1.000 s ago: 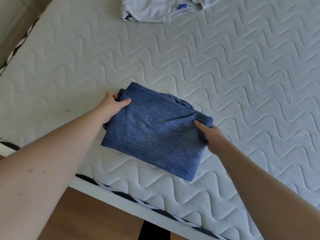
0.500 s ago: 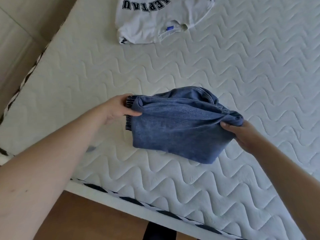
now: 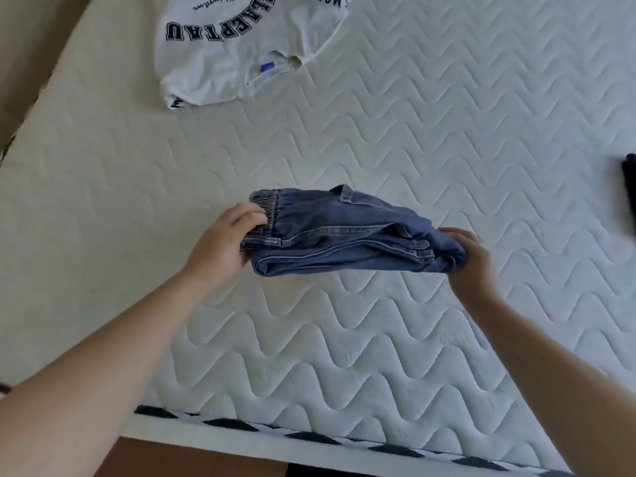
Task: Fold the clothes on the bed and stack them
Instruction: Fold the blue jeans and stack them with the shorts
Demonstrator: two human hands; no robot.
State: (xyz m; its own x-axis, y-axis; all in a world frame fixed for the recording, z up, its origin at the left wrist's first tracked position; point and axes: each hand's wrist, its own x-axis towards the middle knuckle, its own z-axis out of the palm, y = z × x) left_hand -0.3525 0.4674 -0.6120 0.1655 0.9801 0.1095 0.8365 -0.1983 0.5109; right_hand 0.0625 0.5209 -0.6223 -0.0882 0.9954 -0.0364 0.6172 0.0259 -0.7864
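White shirt [image 3: 241,53] cut by top edge; dark item [image 3: 629,187] cut right

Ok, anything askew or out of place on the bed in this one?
Nothing much. Both hands, left and right, hold the folded jeans above the mattress. The white T-shirt lies folded but slightly rumpled at the far side, and a dark item at the right edge is cut off.

Folded jeans [image 3: 347,232] that lay flat on the mattress [image 3: 447,139] a second ago now ride level in the air, carried farther over the bed between the left hand [image 3: 223,246] and right hand [image 3: 473,258]; the white printed T-shirt [image 3: 241,46] looms nearer.
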